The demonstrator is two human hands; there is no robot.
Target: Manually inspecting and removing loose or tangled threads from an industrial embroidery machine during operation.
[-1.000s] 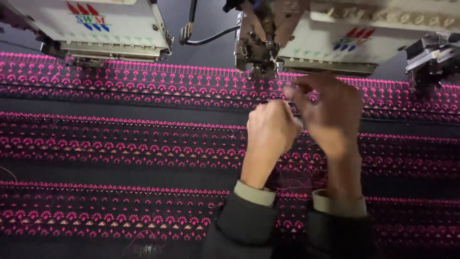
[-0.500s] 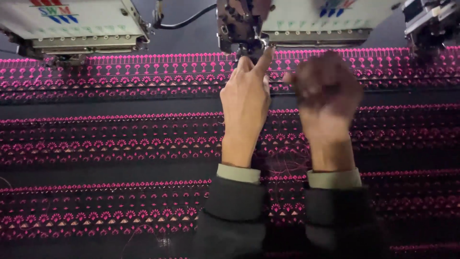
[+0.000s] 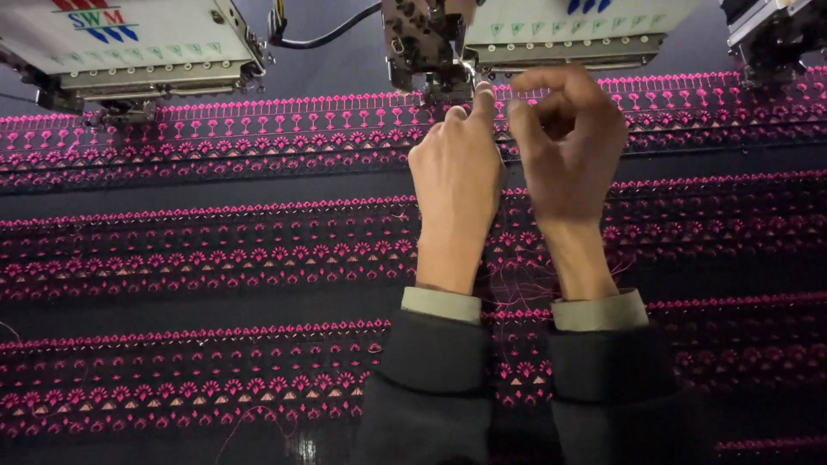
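Both hands now raised to the needle head (image 3: 431, 52) — left hand (image 3: 455, 172) fingertips pressed just below it, right hand (image 3: 564, 142) pinching thread (image 3: 504, 164) beside, closer than before.

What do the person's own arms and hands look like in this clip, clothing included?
Both hands, the left hand and the right hand, are bare: no gloves, and no rings or watch in view. Each forearm wears a dark, thick-knit sleeve with a pale greyish-green shirt cuff showing at the wrist.
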